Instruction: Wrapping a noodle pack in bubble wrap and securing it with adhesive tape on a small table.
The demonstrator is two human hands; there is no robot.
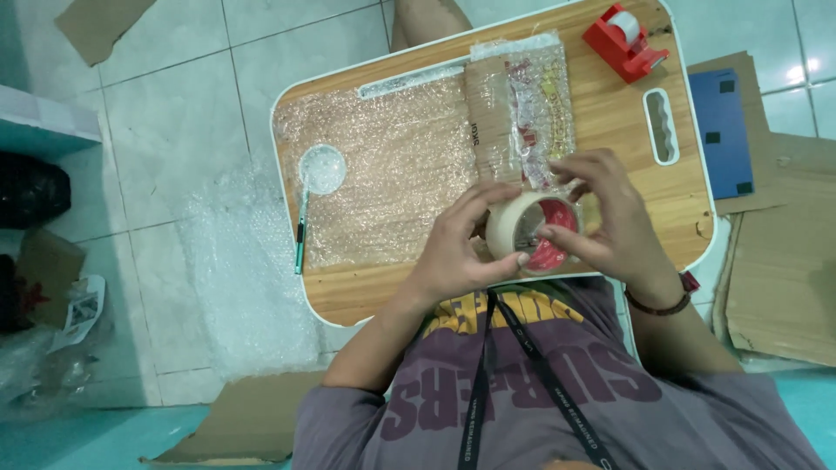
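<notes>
So both hands are on a roll of clear packing tape with a red inner core [529,228], held up just above the near edge of a small wooden lap table with a white rim [627,130]. The left hand [457,248] wraps around the roll's left side, fingers closed on the outer band with the thumb underneath. The right hand [601,218] is on the right side, fingertips pinched at the roll's face and rim, so it's clamped on the tape too.

Most of the tabletop is covered by a sheet of clear bubble wrap [392,165], and lying on it just beyond the roll is a flat cardboard-backed packet wrapped in bubble wrap [518,113]. A red desktop tape dispenser [624,39] sits at the far right corner, well apart from the hands. A teal pen [300,239] lies along the table's left edge, near a round cup recess [323,168].

On the tile floor, more bubble wrap [235,270] is spread out to the left, and flattened brown cardboard [779,261] is piled to the right with a blue panel [721,130] on it.
</notes>
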